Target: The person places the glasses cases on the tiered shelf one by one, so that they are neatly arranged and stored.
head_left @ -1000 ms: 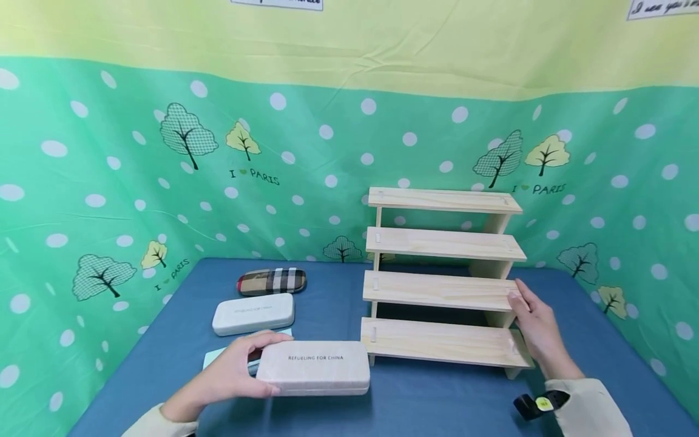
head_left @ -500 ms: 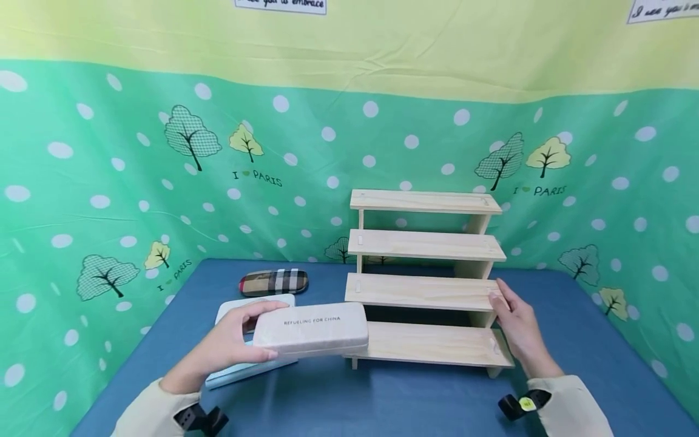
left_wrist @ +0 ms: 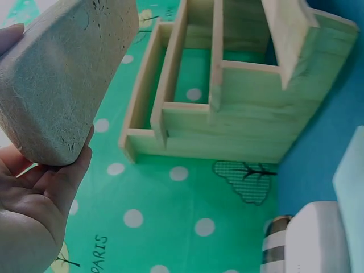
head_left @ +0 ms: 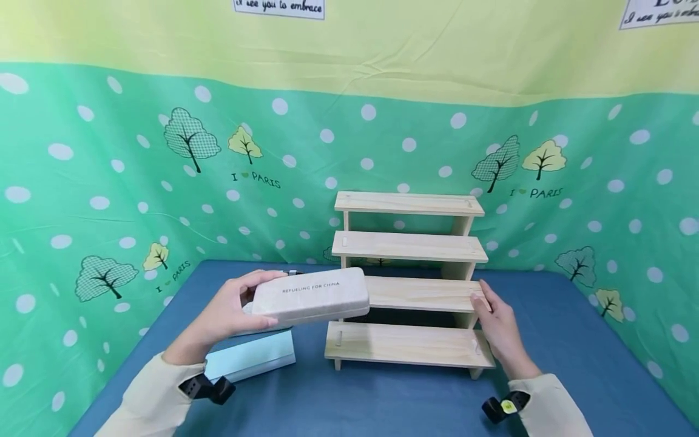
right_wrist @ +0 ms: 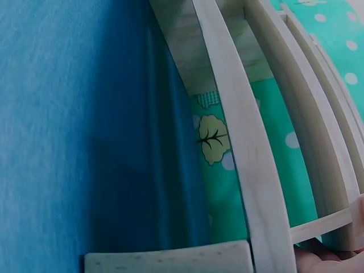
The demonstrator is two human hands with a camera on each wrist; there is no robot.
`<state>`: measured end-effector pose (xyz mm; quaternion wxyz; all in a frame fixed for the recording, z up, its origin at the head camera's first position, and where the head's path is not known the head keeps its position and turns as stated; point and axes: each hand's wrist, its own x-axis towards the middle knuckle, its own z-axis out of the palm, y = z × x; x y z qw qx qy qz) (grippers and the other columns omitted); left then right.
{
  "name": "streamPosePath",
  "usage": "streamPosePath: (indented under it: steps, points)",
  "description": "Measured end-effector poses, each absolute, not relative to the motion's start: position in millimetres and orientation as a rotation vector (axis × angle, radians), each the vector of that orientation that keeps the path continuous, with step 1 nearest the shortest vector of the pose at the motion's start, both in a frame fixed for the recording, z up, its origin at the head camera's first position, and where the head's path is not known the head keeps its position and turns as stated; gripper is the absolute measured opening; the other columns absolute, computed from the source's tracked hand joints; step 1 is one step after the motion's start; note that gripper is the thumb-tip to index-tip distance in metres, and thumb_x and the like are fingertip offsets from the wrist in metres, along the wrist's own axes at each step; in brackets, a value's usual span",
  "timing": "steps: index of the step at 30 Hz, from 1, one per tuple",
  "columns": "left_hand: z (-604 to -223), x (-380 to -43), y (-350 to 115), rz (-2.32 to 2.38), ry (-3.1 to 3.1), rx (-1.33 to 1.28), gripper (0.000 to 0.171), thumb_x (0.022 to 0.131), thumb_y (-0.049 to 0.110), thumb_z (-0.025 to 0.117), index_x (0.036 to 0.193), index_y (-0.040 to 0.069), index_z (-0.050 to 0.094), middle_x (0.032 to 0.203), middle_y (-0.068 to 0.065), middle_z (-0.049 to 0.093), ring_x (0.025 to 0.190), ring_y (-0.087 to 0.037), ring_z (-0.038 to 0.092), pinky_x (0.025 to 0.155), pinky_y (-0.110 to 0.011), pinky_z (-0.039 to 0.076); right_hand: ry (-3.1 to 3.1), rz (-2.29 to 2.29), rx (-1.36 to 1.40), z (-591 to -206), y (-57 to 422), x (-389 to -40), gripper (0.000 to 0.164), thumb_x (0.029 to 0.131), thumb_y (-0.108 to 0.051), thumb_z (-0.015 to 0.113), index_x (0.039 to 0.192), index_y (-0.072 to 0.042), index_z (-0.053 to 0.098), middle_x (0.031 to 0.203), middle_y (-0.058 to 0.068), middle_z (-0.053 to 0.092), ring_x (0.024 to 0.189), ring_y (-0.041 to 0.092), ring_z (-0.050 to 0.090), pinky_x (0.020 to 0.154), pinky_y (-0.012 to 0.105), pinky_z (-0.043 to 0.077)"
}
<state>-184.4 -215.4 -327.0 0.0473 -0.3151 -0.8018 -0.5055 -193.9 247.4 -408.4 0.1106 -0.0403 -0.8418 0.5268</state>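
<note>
"Cream sleeves (head_left: pixel 155 394) first: how many?"

"Two, nearest of all. Put the clock's centre on the held case (head_left: pixel 311 294) and they sit at eight and four, each with one black camera (head_left: pixel 206 388)."

"And the hands?"

"Two. At nine, the left hand (head_left: pixel 222 314) grips the case's left end, thumb on the near side, fingers over the far edge. At three, the right hand (head_left: pixel 499 328) pinches the right end of the rack's (head_left: pixel 409 343) second-lowest shelf (head_left: pixel 420 294), thumb on top."

"Where's the case, exactly?"

"Up off the table (head_left: pixel 349 406), right end tilted slightly higher. One long box, rounded corners, greyish white, dark lettering on top; the left wrist view shows a fibrous, speckled skin."

"What else is there?"

"One blue box (head_left: pixel 251 355) between seven and eight, pale and straight-edged. The rack, at three: four flat shelves climbing in steps, bare grained wood, two side panels."

"Farther off?"

"One smooth white case (left_wrist: pixel 315 239), rounded, around eight, mostly hidden in the head view; then one plaid case (left_wrist: pixel 276 244) at eleven, only partly visible."

"Behind all that?"

"One creased cloth backdrop (head_left: pixel 300 145), green below, yellow above, dotted, with two lettered labels (head_left: pixel 280 7) near twelve and two."
</note>
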Motion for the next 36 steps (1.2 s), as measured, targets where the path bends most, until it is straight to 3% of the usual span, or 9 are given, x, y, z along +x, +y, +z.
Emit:
streamPosePath:
  steps: [21,36]
  points:
    - [-287.4,-222.1,-205.6,-1.602,-2.426,-0.967,0.056,0.074,0.003,0.073,0.127,0.001,0.055,0.110,-0.013,0.061,0.089,-0.020,0.058,0.069,-0.028,0.051,-2.507,1.519,-0.057,-410.8,216.5,-194.8,0.065,0.100,-0.036,0.042,0.150,-0.006,0.015,0.154,0.018,0.017,0.140,0.034,0.020,0.105,0.049,0.030]
    - [-267.3,-239.9,-190.1,-1.618,-2.470,-0.964,0.060,0.073,0.007,0.074,0.129,0.004,0.054,0.115,-0.013,0.057,0.094,-0.025,0.054,0.074,-0.030,0.049,-2.501,1.566,0.040,-410.3,204.3,-199.2,0.065,0.101,-0.034,0.042,0.150,-0.003,0.013,0.155,0.018,0.015,0.141,0.033,0.017,0.106,0.048,0.028]
